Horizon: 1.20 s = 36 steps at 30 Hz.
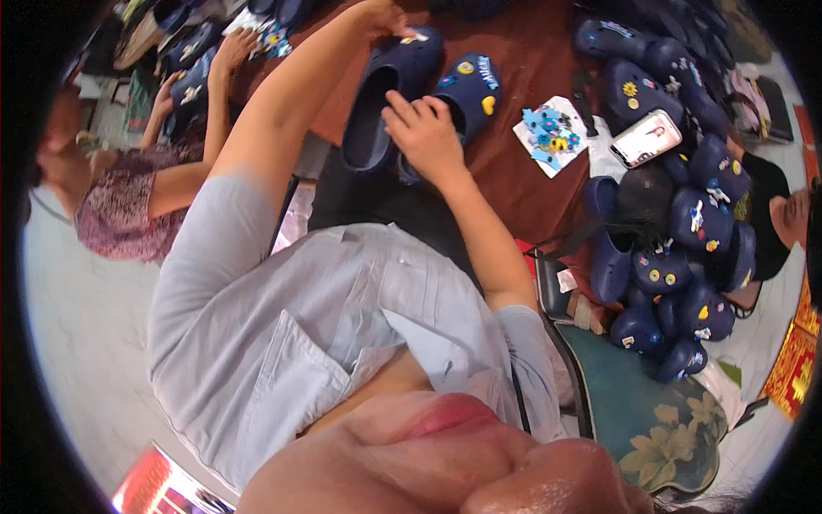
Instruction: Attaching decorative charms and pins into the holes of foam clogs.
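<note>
Two navy clogs lie side by side in front of me. At the toe of the left clog, my left hand pinches a small white-and-yellow shoe charm. The upper edge of the view cuts off part of that hand. My right hand is bent over the near inner side of the same clog, its fingers curled at the rim of the foot opening. Beside it, the right clog carries a yellow heart, a round charm and pale lettering; my right hand covers its heel end.
On the reddish-brown tabletop, a white sheet holds blue and yellow charms. A lit phone rests against many decorated navy clogs on the right. At left, another person's hands work on a clog. A green floral chair stands lower right.
</note>
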{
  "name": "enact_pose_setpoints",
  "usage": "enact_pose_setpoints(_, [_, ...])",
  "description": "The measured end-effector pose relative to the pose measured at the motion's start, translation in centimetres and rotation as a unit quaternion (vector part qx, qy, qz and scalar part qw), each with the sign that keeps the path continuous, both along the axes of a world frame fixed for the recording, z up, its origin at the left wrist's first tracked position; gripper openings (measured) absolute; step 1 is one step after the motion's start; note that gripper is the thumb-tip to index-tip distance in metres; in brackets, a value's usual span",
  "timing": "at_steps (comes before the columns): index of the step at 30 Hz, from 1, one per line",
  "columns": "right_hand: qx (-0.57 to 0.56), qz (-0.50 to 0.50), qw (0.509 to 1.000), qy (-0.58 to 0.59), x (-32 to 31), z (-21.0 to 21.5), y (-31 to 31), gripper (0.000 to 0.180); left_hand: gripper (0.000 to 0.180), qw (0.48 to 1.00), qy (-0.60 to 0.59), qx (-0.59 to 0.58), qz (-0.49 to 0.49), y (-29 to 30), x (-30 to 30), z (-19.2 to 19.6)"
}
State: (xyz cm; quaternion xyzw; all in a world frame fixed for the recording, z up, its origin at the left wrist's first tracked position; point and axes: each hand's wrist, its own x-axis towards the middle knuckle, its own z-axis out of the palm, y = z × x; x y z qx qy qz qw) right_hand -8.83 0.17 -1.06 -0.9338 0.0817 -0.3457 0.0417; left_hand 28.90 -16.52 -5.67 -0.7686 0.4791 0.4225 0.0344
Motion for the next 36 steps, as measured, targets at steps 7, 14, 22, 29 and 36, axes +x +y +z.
enact_pose_setpoints(7, [0.007,-0.019,1.0,-0.012,-1.0,0.0,-0.1,0.027,0.071,0.976,0.132,-0.169,-0.026,5.3,-9.0,5.5])
enact_pose_setpoints(14, [-0.011,-0.022,0.999,-0.03,-0.3,0.2,-0.4,0.021,0.064,0.959,0.163,-0.188,0.136,6.2,-8.0,2.7])
enact_pose_setpoints(22, [-0.021,-0.009,1.0,-0.021,-0.6,0.8,-0.6,0.02,0.053,0.87,0.332,-0.244,0.272,8.0,-11.4,4.6])
enact_pose_setpoints(29, [-0.022,0.009,1.0,0.005,-1.0,-0.1,-0.1,0.024,0.032,0.845,0.104,-0.493,0.179,10.8,-13.8,3.4])
enact_pose_setpoints(36, [-0.015,0.006,1.0,0.019,-1.1,0.3,-0.3,0.024,0.03,0.824,-0.228,-0.516,-0.044,12.4,-16.3,7.4])
